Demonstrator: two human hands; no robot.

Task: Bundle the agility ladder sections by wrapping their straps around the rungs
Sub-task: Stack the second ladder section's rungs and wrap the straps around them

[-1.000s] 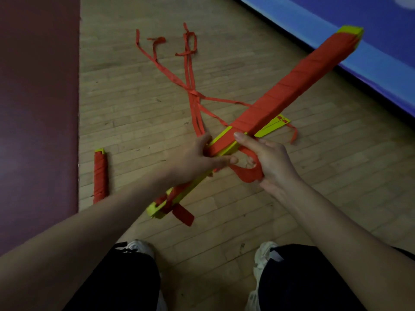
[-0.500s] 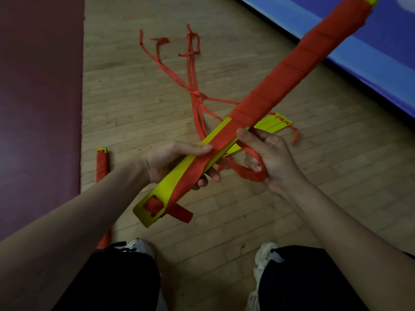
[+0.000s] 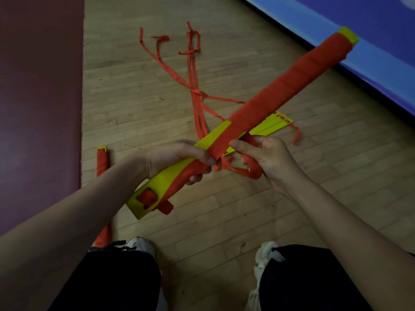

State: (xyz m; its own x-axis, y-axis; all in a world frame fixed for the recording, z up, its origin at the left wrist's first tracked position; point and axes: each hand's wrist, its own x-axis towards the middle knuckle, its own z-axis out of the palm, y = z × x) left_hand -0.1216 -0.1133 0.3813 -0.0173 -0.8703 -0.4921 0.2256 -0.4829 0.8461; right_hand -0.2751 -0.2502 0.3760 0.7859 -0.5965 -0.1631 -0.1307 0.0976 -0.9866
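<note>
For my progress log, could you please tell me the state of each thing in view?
Held bundle: mostly wrapped, near end bare.
Strap tail: slack loop, gripped by right hand.
Left hand: grips held bundle.
Floor bundle: wrapped, lying flat.
Loose rungs: unwrapped, lying flat, straps trailing.

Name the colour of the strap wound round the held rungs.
Red-orange. The strap covers yellow-green rungs; the head view, the only one, shows it.
</note>
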